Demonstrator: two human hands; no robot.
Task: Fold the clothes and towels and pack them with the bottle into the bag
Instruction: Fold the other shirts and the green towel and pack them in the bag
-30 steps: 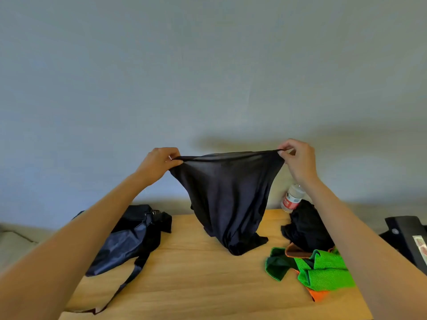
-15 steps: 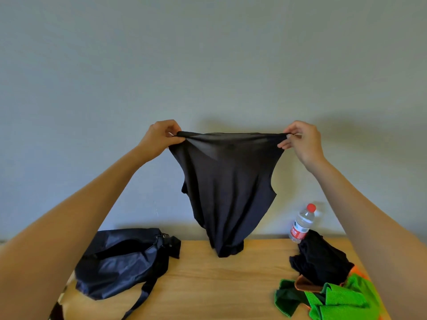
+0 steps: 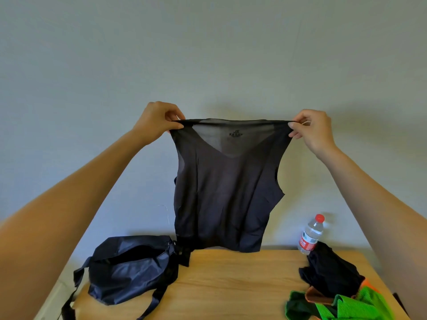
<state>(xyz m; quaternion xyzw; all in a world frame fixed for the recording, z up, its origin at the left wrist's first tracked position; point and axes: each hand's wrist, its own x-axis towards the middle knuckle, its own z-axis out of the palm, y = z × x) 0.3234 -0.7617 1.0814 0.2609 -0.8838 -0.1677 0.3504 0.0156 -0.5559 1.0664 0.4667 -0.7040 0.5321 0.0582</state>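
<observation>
- The left hand (image 3: 157, 121) pinches one shoulder of a black sleeveless top (image 3: 227, 185) between thumb and curled fingers; the right hand (image 3: 310, 130) pinches the other shoulder the same way, so the top hangs stretched between them above the desk's far edge.
- The top's hem hides the middle of that far edge; whether it touches the wood cannot be told.
- Near the desk's front right corner lie green towels (image 3: 353, 307), cut off by the frame's bottom edge, with an orange cloth (image 3: 367, 284) showing only as slivers under them.
- A crumpled black garment (image 3: 330, 271) sits on that pile, covering the base of the bottle.
- At the left edge of the desk (image 3: 231, 287) rests a dark navy bag (image 3: 131, 271), its strap trailing off the front.
- The clear bottle (image 3: 310, 234) with a red cap stands at the far right edge; its red label is unreadable.
- Small print inside the top's neckline is too fine to read.
</observation>
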